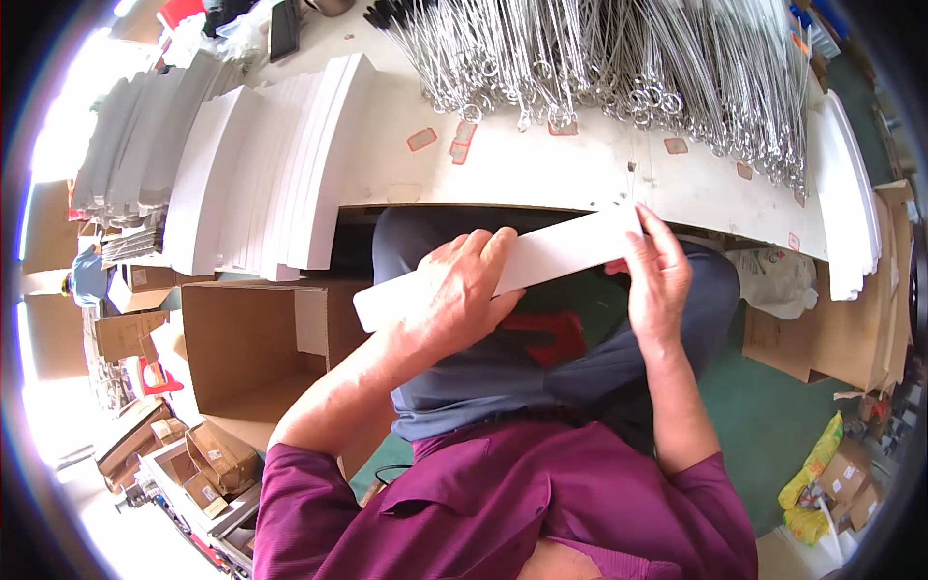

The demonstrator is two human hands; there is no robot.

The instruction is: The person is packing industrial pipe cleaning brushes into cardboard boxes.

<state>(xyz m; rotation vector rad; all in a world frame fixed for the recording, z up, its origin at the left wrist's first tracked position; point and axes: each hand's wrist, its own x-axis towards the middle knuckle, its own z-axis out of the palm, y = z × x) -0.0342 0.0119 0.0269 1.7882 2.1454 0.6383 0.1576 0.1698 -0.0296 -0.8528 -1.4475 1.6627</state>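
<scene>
A long, narrow white box (565, 253) lies slanted above my lap, its right end higher than its left. My left hand (456, 290) is wrapped over its left half, with the fingers across the top and the thumb along the near side. At the right end, my right hand (659, 275) grips the box, thumb and fingers closed around the end and its edge. Just beyond the box is the front edge of a white table (570, 179). Whether the box holds anything cannot be seen.
Many thin metal rods with ringed ends (599, 77) cover the table's far side. White boxes (280, 174) stand in rows at left; more white pieces (846, 193) stack at right. An open cardboard carton (246, 348) sits below left. A red stool (546, 333) shows between my legs.
</scene>
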